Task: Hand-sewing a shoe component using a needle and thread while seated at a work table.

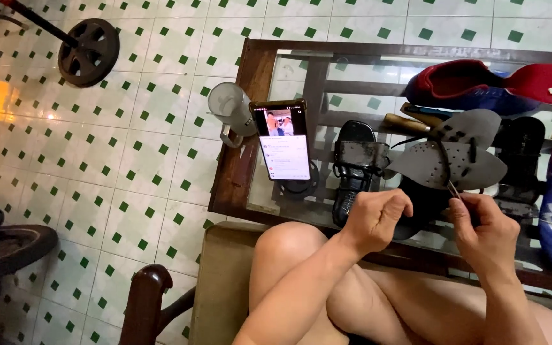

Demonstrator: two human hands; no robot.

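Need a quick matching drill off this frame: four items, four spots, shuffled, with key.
1. phone
2. glass mug
3. black sandal
4. grey insole

A. hanging past the table's left edge
B. upright on a stand on the table
C. just above the right hand
D. flat on the glass top, right of the phone

Pairs: 1-B, 2-A, 3-D, 4-C

A home doubling as a small shoe-repair corner: a green-and-white tiled floor point(148, 140), a glass-topped wooden counter point(257, 83) strewn with a black sandal point(352, 169), grey insoles point(455, 163) and red-and-blue sneakers point(487, 86), and a propped smartphone point(281, 139) playing video.
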